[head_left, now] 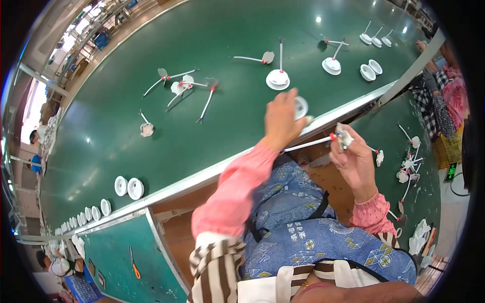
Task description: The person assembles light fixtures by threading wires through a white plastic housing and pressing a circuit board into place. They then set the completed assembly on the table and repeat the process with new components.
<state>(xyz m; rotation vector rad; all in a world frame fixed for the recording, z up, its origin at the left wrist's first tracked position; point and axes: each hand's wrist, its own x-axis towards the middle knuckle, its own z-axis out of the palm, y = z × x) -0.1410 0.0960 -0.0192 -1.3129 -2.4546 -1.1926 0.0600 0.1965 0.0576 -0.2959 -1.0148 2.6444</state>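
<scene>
My left hand (284,120) is over the near edge of the green table, with a white round cup-shaped housing (301,107) gripped between thumb and fingers. Between its fingertips, my right hand (355,159) pinches a small part with a white cable (309,144), a red collar showing where the two meet. The cable stretches left toward my left wrist. Just beyond the left hand stands a white round lamp housing (278,80) with a cable rising from it. Another such housing with a cable (331,65) sits farther right.
Loose cabled discs (182,85) lie on the green table (166,40). White cups (135,188) line its left edge; two more (368,72) sit right. Orange-handled scissors (135,270) rest on a lower panel. More cabled pieces (408,164) lie on the right-hand surface. A co-worker (449,96) is at right.
</scene>
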